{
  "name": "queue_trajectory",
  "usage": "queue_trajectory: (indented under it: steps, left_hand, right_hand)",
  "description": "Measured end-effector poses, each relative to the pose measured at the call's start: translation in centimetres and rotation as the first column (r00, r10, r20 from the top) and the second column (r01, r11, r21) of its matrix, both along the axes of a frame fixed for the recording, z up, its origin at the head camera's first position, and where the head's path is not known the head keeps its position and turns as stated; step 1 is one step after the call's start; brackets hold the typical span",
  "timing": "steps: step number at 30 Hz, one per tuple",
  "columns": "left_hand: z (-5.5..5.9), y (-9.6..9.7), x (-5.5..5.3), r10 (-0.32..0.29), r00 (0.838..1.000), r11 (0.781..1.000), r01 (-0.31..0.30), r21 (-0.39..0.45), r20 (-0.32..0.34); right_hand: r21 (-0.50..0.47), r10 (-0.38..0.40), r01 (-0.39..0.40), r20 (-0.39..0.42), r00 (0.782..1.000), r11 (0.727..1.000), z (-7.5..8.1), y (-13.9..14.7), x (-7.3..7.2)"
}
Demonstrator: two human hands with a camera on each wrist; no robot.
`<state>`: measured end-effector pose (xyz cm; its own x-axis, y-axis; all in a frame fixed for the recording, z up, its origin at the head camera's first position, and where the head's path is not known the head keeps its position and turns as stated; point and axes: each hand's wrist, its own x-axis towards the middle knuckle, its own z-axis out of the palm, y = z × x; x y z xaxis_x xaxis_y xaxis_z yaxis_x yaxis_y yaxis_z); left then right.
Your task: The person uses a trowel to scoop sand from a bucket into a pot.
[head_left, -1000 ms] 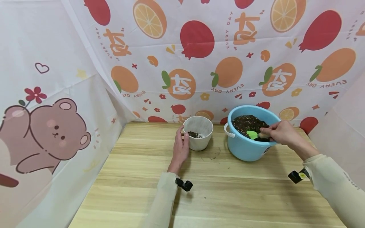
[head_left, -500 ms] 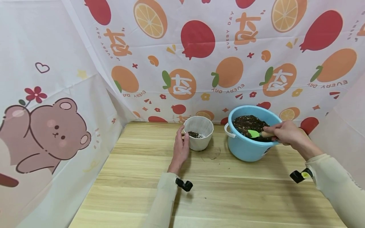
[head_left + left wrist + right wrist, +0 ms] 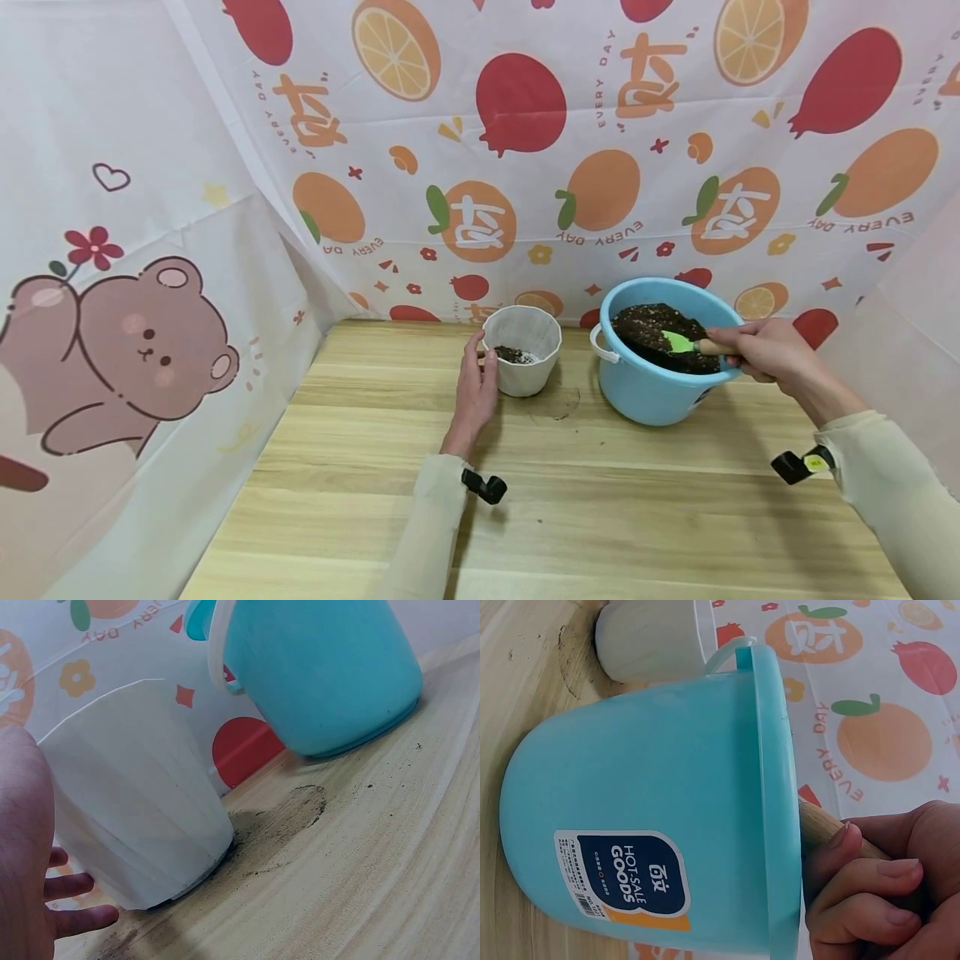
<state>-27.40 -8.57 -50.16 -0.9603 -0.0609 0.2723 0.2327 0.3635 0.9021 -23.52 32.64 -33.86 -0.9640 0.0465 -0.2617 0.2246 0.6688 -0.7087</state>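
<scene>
A white faceted flowerpot stands upright on the table with a little dark soil at its bottom. My left hand rests against the pot's left side, its fingers extended along the wall in the left wrist view. To the right is a light blue bucket, largely filled with dark soil. Over its right rim, my right hand grips the wooden handle of a small trowel, whose green blade lies at the soil's surface. In the right wrist view, curled fingers wrap that handle.
The wooden table bears scattered soil crumbs between pot and bucket. A white handle is attached at the bucket's left side. Fruit-printed cloth hangs right behind both containers, and bear-printed cloth borders the left.
My right hand has drawn back to the right with the trowel, its green blade sliding right across the soil. The left hand and the flowerpot have stayed in place.
</scene>
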Motion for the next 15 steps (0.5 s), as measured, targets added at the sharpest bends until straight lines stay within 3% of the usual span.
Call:
queue_trajectory:
  steps: [15]
  left_hand:
    - [-0.13,-0.08,0.05,0.002,1.000,1.000,-0.002,0.002,-0.004]
  right_hand:
    - [-0.063,-0.012,0.010,-0.030,0.999,0.998,-0.44,0.86,-0.11]
